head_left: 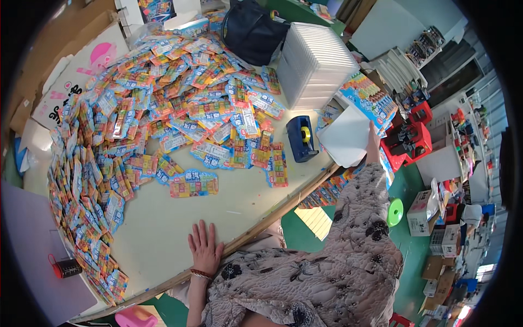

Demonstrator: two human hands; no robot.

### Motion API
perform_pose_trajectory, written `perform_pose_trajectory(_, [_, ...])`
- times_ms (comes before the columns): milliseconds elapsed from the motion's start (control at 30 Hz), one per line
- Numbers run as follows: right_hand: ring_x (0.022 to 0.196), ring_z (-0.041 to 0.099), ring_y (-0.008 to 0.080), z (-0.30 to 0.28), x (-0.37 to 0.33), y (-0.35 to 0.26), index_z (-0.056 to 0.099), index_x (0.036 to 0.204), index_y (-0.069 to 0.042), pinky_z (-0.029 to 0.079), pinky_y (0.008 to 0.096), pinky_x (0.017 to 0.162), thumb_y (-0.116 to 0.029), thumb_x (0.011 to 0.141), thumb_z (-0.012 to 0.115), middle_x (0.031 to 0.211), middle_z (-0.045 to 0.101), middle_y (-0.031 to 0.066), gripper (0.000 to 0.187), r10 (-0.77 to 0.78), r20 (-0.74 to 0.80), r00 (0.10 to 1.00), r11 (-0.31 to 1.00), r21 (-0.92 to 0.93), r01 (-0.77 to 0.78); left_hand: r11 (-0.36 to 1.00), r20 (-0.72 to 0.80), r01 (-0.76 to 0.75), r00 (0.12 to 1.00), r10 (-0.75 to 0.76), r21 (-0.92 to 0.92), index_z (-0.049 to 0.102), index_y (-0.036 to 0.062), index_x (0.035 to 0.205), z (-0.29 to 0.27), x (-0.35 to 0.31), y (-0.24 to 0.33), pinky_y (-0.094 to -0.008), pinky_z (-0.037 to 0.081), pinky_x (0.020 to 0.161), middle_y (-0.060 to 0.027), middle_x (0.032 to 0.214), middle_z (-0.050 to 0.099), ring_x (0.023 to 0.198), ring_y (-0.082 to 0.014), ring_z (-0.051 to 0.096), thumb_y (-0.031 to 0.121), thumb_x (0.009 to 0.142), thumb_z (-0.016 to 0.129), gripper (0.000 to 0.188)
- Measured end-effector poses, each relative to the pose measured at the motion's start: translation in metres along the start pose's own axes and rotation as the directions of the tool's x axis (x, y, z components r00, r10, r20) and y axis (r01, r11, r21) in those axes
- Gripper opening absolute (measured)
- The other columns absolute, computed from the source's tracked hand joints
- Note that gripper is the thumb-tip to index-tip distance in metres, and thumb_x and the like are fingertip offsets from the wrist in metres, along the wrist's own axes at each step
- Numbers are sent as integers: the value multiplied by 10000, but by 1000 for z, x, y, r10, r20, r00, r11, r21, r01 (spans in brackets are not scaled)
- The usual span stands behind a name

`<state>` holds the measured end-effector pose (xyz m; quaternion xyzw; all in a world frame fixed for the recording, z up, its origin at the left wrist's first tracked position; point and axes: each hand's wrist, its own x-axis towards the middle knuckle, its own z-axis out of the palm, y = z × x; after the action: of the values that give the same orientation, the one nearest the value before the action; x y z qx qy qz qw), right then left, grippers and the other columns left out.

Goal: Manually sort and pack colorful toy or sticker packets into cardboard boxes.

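Observation:
My left hand (205, 252) lies flat on the pale tabletop (163, 234) near its front edge, fingers spread, holding nothing. A red bracelet circles that wrist. Ahead of it one colourful flat packet (194, 184) lies apart from a large heap of similar packets (180, 92). My right arm stretches out to the far right. There my right hand (373, 144) is at the side of a white sheet (346, 136); its fingers are mostly hidden, so I cannot see whether it grips the sheet. Left of the sheet stands a blue tape dispenser (300, 147) with a yellow roll.
A tall stack of white trays (313, 65) stands at the back right, beside a black bag (253, 32). Packets in rows (370, 98) lie beyond the sheet. A red machine (406, 139) is at the right. A black cylinder (66, 268) sits at the far left.

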<state>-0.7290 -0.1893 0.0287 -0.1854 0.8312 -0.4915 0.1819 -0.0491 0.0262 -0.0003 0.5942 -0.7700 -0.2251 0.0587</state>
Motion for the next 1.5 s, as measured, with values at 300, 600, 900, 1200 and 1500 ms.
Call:
perform_pose_trajectory(300, [1101, 572, 335, 83, -31, -8, 616, 1069, 121, 428, 404, 930, -823, 709, 424, 1141, 612, 238, 1028, 55, -229, 972, 992, -97, -79, 998, -21, 17, 1000, -16, 66, 248, 92, 1463, -3, 1, 4, -506, 18, 1125, -188, 1533, 130, 1419, -377, 73, 344, 911, 474, 648])
perform_pose_trajectory(600, [1198, 482, 352, 44, -47, -16, 450, 1279, 75, 382, 450, 980, -650, 761, 600, 1229, 524, 255, 903, -287, -252, 924, 958, -65, 280, 999, -24, -17, 1000, 18, 40, 250, 95, 1463, 2, 2, -2, -503, 27, 1127, -180, 1535, 136, 1419, -375, 80, 342, 907, 484, 653])
perform_pose_trajectory(900, [953, 590, 269, -199, -92, 124, 555, 1201, -56, 442, 477, 849, -613, 800, 597, 1116, 604, 119, 687, -244, -668, 703, 969, -196, 151, 999, -11, -25, 1000, 25, 22, 241, 87, 1464, -4, 2, 0, -509, 48, 1126, -176, 1538, 122, 1422, -367, 70, 300, 888, 509, 670])
perform_pose_trajectory(1200, [808, 604, 119, -129, -116, 116, 522, 1195, -137, 450, 288, 484, -456, 818, 660, 938, 639, 17, 512, 134, 106, 985, 884, 436, -168, 999, -20, 0, 1000, 1, 33, 242, 84, 1462, -5, 2, 1, -505, 39, 1130, -174, 1539, 119, 1423, -364, 66, 277, 886, 511, 665])
perform_pose_trajectory(1500, [631, 556, 137, -123, -101, 104, 606, 1154, -71, 425, 276, 524, -229, 831, 659, 817, 600, 10, 364, 197, -131, 972, 903, 411, -128, 999, -32, 12, 999, -10, 41, 246, 100, 1463, -3, 0, 2, -509, 55, 1127, -168, 1538, 130, 1419, -368, 84, 304, 894, 504, 657])
